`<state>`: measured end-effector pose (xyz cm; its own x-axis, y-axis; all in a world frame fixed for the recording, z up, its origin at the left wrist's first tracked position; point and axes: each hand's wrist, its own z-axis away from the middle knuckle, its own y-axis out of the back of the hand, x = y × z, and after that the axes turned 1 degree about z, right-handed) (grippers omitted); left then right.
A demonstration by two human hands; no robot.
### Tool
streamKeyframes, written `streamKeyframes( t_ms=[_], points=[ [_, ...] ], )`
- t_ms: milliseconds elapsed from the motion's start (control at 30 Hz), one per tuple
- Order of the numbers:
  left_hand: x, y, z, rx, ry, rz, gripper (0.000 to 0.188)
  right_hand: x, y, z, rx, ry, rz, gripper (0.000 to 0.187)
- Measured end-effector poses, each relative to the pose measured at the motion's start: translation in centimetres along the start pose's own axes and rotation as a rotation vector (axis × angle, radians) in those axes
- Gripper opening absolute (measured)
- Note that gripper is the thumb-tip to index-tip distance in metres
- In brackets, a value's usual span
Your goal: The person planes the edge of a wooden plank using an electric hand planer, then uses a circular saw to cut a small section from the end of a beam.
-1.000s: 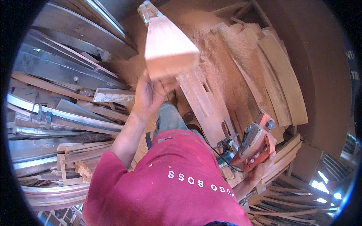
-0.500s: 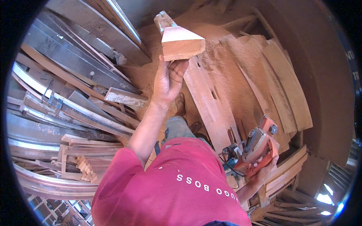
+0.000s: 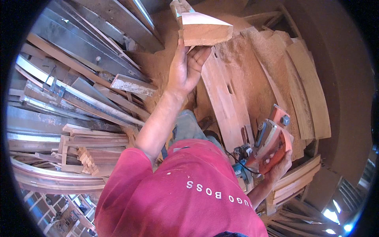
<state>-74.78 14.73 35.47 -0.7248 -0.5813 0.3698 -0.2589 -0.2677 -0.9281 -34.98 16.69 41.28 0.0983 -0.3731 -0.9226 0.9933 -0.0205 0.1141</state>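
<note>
Pale-topped, brown-ended timber (image 3: 207,33) clasped in left grip (image 3: 187,71), orange power tool (image 3: 273,141) clamped in right grip (image 3: 281,162)

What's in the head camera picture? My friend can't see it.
A person's left hand holds up a thick wooden block, while the right hand grips an orange power tool. They wear a red shirt. Sawdust and wooden boards lie around.
</note>
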Motion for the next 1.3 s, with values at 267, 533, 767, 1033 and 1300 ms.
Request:
streamKeyframes(
  t_ms=[267, 533, 767, 1033, 1300],
  points=[
    [-1.3, 0.3, 0.0, 0.015, -0.037, 0.003, 0.048, 2.1, -1.5, -2.4, -0.083, 0.026, 0.158, 0.051],
    [-2.4, 0.2, 0.0, 0.001, -0.036, -0.006, 0.055, 3.1, -1.0, -3.7, -0.073, 0.084, 0.263, 0.051],
    [-2.2, -0.5, 0.6, -0.045, -0.061, 0.027, 0.055, 2.3, -0.9, -3.2, -0.136, 0.066, 0.168, 0.047],
    [-3.8, -0.9, 0.4, -0.045, -0.037, 0.028, 0.052, 1.9, -0.8, -3.2, -0.05, 0.077, 0.185, 0.046],
    [-4.1, -0.1, 0.4, -0.02, -0.062, 0.007, 0.052, 2.9, 0.1, -4.3, -0.091, 0.117, 0.154, 0.042]
  ],
)
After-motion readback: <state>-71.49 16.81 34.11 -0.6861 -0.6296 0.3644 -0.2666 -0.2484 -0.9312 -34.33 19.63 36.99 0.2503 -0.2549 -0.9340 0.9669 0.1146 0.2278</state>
